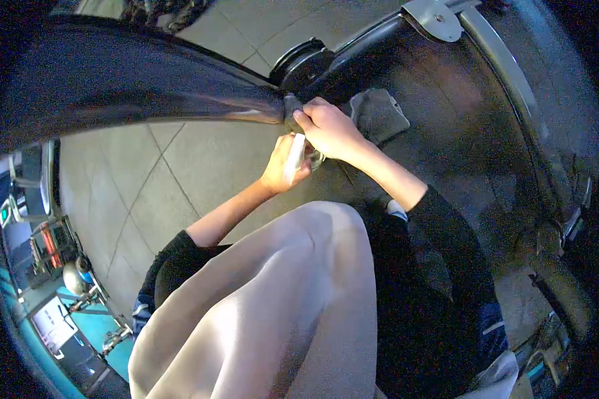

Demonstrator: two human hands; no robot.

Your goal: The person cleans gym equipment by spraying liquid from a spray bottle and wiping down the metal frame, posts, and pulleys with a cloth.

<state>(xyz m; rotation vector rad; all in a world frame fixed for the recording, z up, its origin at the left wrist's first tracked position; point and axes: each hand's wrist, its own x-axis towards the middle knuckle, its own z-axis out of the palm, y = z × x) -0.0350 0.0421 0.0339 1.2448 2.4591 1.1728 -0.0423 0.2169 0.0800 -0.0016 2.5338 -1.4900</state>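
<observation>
At the lower end of a long dark glossy panel, my two hands are close together. My right hand is closed, its thumb and fingers pressed on a small grey piece at the panel's edge. Just below it, my left hand is wrapped round a roll of whitish tape or a similar strip. A round clear rim of that item shows between the hands. Where the fingers meet the panel edge, the detail is too small to tell.
A round black part sits behind the panel's end. A grey cloth or pad lies right of my hands. A curved dark frame with a metal bracket is at upper right. Shelving with equipment stands at far left.
</observation>
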